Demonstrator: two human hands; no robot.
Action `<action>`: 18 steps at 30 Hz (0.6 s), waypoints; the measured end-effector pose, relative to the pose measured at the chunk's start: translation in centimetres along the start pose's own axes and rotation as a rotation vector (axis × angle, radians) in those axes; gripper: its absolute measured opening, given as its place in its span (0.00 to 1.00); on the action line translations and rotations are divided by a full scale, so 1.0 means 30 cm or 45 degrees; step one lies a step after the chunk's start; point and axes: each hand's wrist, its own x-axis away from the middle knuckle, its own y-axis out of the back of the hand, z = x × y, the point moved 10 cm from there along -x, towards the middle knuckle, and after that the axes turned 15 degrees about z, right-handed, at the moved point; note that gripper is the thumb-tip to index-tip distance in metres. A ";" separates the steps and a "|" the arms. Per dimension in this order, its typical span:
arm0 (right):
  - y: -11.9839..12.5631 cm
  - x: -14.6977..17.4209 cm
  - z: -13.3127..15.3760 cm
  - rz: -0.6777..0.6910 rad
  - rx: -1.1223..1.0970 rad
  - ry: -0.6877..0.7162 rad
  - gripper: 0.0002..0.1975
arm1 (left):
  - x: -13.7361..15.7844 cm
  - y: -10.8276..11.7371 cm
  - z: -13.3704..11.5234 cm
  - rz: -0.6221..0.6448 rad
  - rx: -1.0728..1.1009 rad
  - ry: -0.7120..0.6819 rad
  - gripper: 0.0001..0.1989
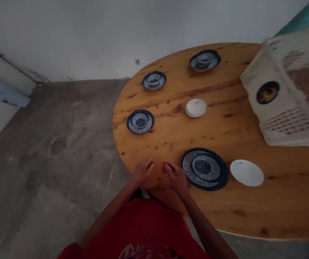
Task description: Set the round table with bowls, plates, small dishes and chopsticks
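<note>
Head view. A round wooden bench point(224, 201) fills the right half of the frame, its curved edge running from the upper centre down to the lower right; bare grey floor point(49, 154) occupies the left half, and a pale wall point(103, 32) spans the top.

The left hand point(143, 172) and the right hand point(174, 175) rest side by side on the near edge of the bench, just below the centre of the frame. Both are loosely curled with fingers folded inward, and neither grasps any object; the fingertips of the two hands lie close together without clearly touching. Both forearms run down toward a red garment point(143, 230) at the bottom centre.

Just to the right of the right hand, and nearest to it, lies a large blue patterned plate point(204, 168), flat on the bench; whether the hand touches its rim cannot be told. Further right, apart from it, lies a plain white plate point(246, 173).

At centre frame sits a small stack of white saucers point(196, 107). Three place settings, each a blue bowl on a blue plate, stand along the far curve: one at centre left point(140, 121), one above it point(154, 80), and one at the upper centre right point(205, 59).

A white plastic basket point(284, 108) with lattice walls occupies the upper right corner, resting on the bench; a round dark sticker point(267, 92) marks its near wall
</note>
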 end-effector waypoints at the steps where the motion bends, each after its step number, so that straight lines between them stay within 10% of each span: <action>1: 0.026 -0.009 0.025 -0.038 -0.020 0.027 0.25 | -0.032 0.018 -0.033 0.014 -0.020 -0.036 0.10; 12: 0.443 -0.036 0.168 -0.566 0.065 0.132 0.20 | -0.492 0.330 -0.423 0.071 -0.435 -0.326 0.08; 18: 0.613 -0.207 0.204 -0.729 0.020 0.081 0.13 | -0.850 0.359 -0.548 0.148 -0.538 -0.332 0.06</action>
